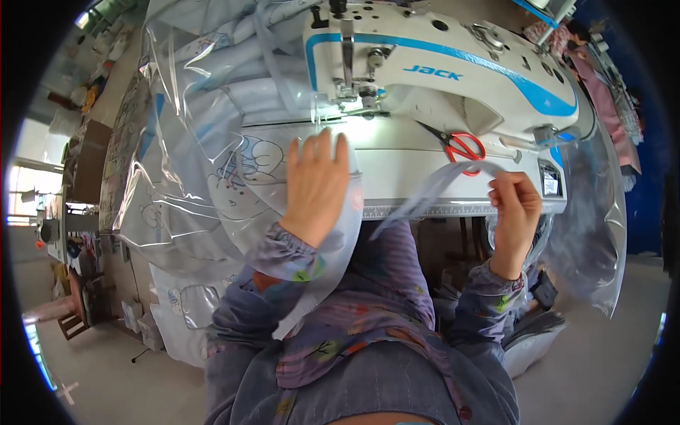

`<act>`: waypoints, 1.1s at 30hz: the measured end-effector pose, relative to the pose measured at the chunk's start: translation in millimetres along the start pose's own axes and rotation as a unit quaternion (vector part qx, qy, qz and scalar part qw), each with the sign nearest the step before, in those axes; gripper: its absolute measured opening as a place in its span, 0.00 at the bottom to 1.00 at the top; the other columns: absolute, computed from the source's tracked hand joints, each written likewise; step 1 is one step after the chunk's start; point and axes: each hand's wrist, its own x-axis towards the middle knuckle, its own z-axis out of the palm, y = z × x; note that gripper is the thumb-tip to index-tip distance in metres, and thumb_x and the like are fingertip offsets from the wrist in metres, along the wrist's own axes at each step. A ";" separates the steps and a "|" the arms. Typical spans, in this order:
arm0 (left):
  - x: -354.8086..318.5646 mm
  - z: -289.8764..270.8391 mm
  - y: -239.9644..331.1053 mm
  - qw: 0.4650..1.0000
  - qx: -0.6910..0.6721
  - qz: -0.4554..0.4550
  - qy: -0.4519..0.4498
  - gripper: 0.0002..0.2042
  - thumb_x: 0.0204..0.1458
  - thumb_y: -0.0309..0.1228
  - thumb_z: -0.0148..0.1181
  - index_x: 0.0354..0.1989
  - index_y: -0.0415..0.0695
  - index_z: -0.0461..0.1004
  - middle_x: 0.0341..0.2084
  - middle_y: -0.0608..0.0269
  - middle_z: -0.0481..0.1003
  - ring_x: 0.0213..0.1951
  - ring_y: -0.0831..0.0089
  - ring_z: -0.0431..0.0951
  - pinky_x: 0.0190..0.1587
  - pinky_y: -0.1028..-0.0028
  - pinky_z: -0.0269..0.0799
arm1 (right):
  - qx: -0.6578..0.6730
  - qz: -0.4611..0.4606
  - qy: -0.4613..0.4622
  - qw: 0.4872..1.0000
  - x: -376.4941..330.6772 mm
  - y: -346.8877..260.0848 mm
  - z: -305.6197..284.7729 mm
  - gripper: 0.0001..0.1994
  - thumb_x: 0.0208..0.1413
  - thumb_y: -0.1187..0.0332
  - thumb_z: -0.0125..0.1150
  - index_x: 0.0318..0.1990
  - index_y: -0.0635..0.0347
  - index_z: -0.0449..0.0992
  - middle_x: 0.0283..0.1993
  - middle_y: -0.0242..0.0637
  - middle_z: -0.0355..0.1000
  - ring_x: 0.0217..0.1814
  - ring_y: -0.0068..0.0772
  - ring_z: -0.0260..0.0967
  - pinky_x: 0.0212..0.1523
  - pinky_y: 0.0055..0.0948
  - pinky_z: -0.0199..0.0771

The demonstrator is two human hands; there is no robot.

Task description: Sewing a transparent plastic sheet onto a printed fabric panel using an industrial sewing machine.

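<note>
My left hand (316, 185) lies flat, fingers stretched toward the needle, on clear plastic sheeting (244, 159) printed with cartoon figures. The sheeting spreads over the left of the table and hangs down past my left forearm. Lit by a lamp, the needle area of a white and blue sewing machine (453, 64) sits just beyond my fingertips. Off to the right, my right hand (516, 202) pinches the end of a translucent plastic strip (443, 185). That strip curves down and left over the table's front edge. Red-handled scissors (464, 147) rest on the machine bed behind it.
A ruler strip (418, 210) runs along the table's front edge, with a small control panel (550, 180) at its right end. More clear plastic (588, 234) hangs at the right. A wooden stool (74, 312) stands on the floor at far left.
</note>
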 end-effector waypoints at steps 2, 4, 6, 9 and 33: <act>-5.9 -0.9 -18.5 0.986 0.070 -0.042 -0.144 0.12 0.48 0.24 0.60 0.42 0.39 0.75 0.43 0.59 0.74 0.43 0.63 0.79 0.48 0.62 0.76 | 0.059 -0.031 0.025 0.997 5.2 15.0 19.7 0.05 0.63 0.73 0.61 0.34 0.61 0.79 0.31 0.31 0.77 0.31 0.17 0.71 0.33 0.17 0.70; -1.7 -11.0 -37.9 0.984 0.064 -0.044 -0.161 0.11 0.47 0.24 0.59 0.40 0.39 0.76 0.40 0.59 0.74 0.42 0.63 0.79 0.44 0.64 0.77 | 0.072 -0.012 -0.009 0.997 6.1 36.6 71.1 0.05 0.63 0.73 0.61 0.33 0.61 0.78 0.33 0.32 0.76 0.32 0.20 0.72 0.35 0.19 0.73; 12.2 -24.5 -50.1 0.981 0.060 -0.050 -0.177 0.10 0.46 0.24 0.59 0.39 0.38 0.76 0.36 0.59 0.74 0.40 0.63 0.79 0.41 0.67 0.78 | 0.099 -0.048 -0.088 0.990 5.3 70.5 134.3 0.06 0.65 0.68 0.59 0.38 0.60 0.77 0.34 0.32 0.73 0.38 0.24 0.72 0.43 0.26 0.74; 57.6 -18.3 -39.6 0.997 0.009 -0.001 -0.080 0.07 0.45 0.23 0.61 0.34 0.39 0.78 0.32 0.58 0.76 0.39 0.63 0.80 0.36 0.68 0.79 | -0.065 -0.129 -0.271 0.952 -17.5 137.2 251.6 0.11 0.64 0.67 0.55 0.47 0.64 0.75 0.49 0.40 0.74 0.52 0.36 0.70 0.54 0.35 0.71; 5.1 29.8 -67.5 0.975 -0.119 -0.134 -0.128 0.20 0.55 0.37 0.61 0.57 0.48 0.73 0.30 0.58 0.75 0.27 0.59 0.80 0.26 0.61 0.74 | -0.335 -0.040 -0.146 0.930 59.3 89.2 223.7 0.11 0.51 0.64 0.62 0.24 0.63 0.77 0.21 0.45 0.75 0.26 0.49 0.76 0.30 0.43 0.74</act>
